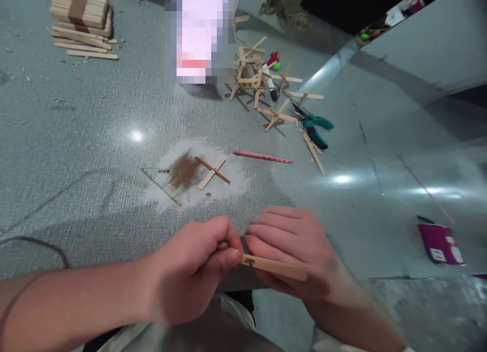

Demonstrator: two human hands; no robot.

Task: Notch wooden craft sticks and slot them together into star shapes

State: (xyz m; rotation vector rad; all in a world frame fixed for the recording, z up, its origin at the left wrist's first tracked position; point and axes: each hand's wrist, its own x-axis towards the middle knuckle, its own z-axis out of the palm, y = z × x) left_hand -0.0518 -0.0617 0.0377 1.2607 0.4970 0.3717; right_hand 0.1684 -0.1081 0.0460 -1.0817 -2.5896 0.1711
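Low in the head view, near the table's edge, my left hand [203,260] pinches the left end of a flat wooden craft stick [279,267] between thumb and index finger. A dark mark or notch shows near that end. My right hand [291,245] is closed around the same stick from behind, its fingers curled together, their tips partly hidden. Beyond my hands, two craft sticks joined in a cross [215,171] lie on a pale, dusty patch with a brown smear. A clear set square [162,186] lies left of the cross, and a red pencil [262,156] right of it.
Several crossed craft sticks [277,116] are heaped at the back right, beside a marker [271,83] and teal-handled pliers [312,124]. A banded bundle of sticks [78,7] sits back left. A blurred-out upright object [200,32] stands between. A purple box [441,244] lies far right.
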